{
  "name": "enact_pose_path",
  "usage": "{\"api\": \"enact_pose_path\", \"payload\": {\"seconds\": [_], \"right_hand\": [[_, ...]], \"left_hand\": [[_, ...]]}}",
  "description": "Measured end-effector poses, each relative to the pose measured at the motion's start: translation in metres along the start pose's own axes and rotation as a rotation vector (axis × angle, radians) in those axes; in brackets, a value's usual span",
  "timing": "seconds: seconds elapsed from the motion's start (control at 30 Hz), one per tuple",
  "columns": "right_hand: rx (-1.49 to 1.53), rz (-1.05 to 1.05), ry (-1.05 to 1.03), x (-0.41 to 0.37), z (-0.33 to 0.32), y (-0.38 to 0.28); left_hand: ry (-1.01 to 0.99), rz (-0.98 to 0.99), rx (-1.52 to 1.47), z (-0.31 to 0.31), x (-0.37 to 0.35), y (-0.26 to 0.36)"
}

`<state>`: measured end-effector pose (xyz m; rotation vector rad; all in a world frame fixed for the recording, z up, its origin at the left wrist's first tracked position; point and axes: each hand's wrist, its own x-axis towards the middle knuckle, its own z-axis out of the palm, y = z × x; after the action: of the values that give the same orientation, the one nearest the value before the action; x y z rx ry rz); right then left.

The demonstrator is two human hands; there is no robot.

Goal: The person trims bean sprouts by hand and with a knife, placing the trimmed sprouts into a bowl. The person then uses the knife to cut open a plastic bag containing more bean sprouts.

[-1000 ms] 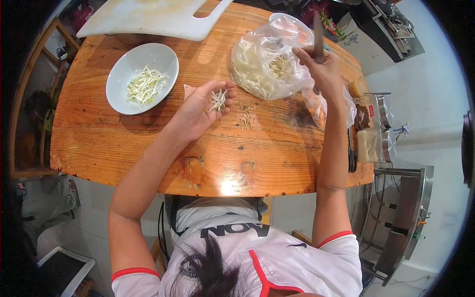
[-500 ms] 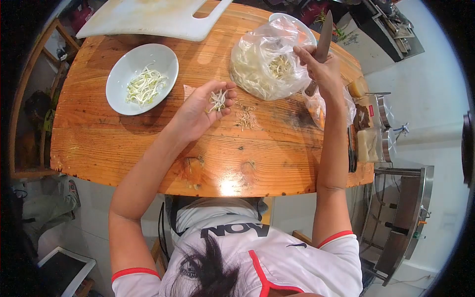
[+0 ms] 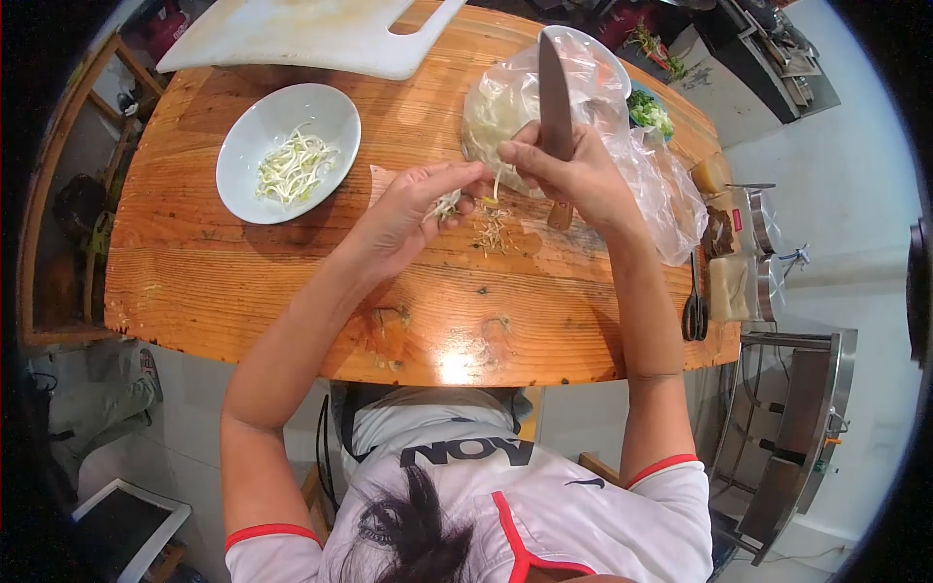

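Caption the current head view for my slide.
Left grip holding bean sprouts, right grip holding a knife, above a wooden table.

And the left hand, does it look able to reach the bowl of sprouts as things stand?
Probably yes. The bowl sits uncovered to the left of the left hand, and nothing tall stands between them. The hand holds some sprouts, so it is not fully free.

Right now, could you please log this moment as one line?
left hand: holding sprouts | right hand: holding knife | single sprout: between both hands | bowl: more sprouts inside | scraps: on table
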<state>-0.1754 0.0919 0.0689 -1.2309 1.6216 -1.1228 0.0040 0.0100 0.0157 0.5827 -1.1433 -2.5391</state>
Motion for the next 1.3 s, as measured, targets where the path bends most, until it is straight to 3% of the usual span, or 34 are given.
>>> {"api": "enact_pose_path", "payload": {"seconds": [0.23, 0.33, 0.67, 0.8, 0.83, 0.93, 1.3], "right_hand": [[-0.156, -0.009, -0.058, 0.003, 0.008, 0.018], [0.027, 0.007, 0.063, -0.009, 0.012, 0.000], [0.181, 0.096, -0.039, -0.054, 0.019, 0.011], [-0.032, -0.093, 0.059, -0.054, 0.036, 0.029], [-0.106, -0.017, 0.054, -0.055, 0.032, 0.025], [-0.156, -0.123, 0.118, -0.053, 0.033, 0.032], [-0.151, -0.088, 0.088, -0.054, 0.036, 0.029]], "left_hand": [[0.015, 0.034, 0.093, -0.006, 0.005, -0.010], [0.029, 0.032, 0.071, -0.007, 0.005, -0.011], [0.111, 0.007, 0.019, -0.004, 0.009, -0.028], [0.179, 0.048, -0.053, 0.002, 0.005, -0.025], [0.172, 0.040, -0.048, 0.002, 0.006, -0.025], [0.151, 0.026, -0.043, 0.001, 0.007, -0.027], [0.118, 0.011, -0.034, 0.003, 0.005, -0.027]]}}
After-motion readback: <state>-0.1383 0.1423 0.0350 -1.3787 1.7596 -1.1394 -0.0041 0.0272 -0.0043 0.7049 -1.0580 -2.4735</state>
